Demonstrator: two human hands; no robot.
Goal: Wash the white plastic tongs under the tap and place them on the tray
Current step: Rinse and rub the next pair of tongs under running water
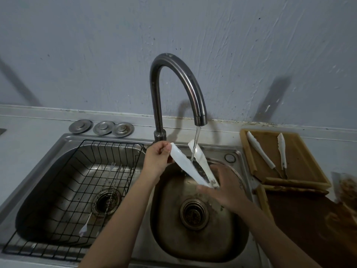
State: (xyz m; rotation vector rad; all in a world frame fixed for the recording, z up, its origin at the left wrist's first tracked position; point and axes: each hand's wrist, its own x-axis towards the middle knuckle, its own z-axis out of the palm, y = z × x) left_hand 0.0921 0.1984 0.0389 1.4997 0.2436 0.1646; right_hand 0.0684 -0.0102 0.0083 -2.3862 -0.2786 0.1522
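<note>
White plastic tongs (190, 167), arms spread in a V, sit under the water stream from the curved steel tap (173, 89) above the right sink basin (199, 235), left hand (157, 161) pinching one arm's tip, right hand (222, 187) gripping the hinge end, beside a wooden tray (307, 171).

Home kitchen: double sink (63, 140), tap (173, 89) (running), worn wall.

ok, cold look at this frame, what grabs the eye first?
The curved tap at centre, its stream falling on white tongs spread open over the right basin. The left hand pinches one arm's tip while the right hand grips the hinge end. At right, a wooden tray already holds two more tongs.
</note>
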